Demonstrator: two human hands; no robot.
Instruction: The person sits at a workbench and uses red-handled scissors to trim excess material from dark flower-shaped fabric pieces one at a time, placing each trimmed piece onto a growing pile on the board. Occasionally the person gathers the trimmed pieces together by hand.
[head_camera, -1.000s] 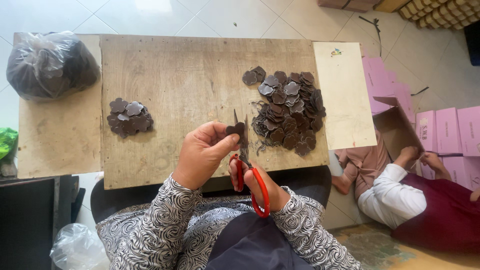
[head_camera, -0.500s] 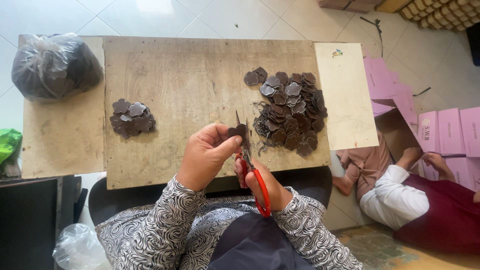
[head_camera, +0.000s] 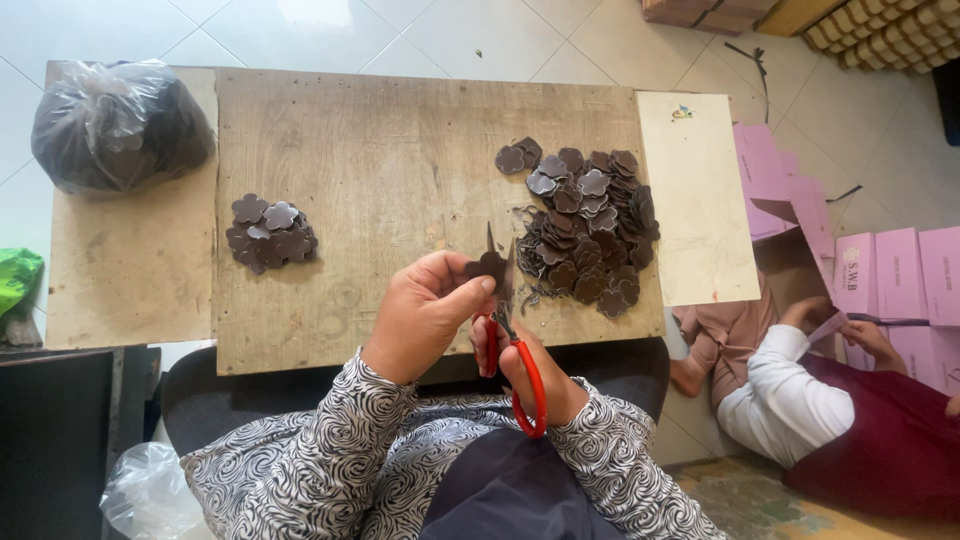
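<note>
My left hand (head_camera: 425, 312) pinches a dark brown flower-shaped piece (head_camera: 487, 267) over the front part of a wooden board (head_camera: 400, 160). My right hand (head_camera: 530, 375) grips red-handled scissors (head_camera: 518, 358) whose blades stand apart around that piece. A large heap of the same brown flower pieces (head_camera: 585, 225) lies just right of the hands. A small pile of such pieces (head_camera: 268, 232) sits on the board's left side.
A clear plastic bag of dark pieces (head_camera: 115, 125) rests at the far left on a lower board (head_camera: 125, 280). A pale panel (head_camera: 700, 200) adjoins the right edge. Another person (head_camera: 830, 410) sits on the floor at right among pink boxes (head_camera: 900, 275).
The hands stay over the front of the board; the scissors' blades have shifted slightly around the brown piece. Both piles are as before.
</note>
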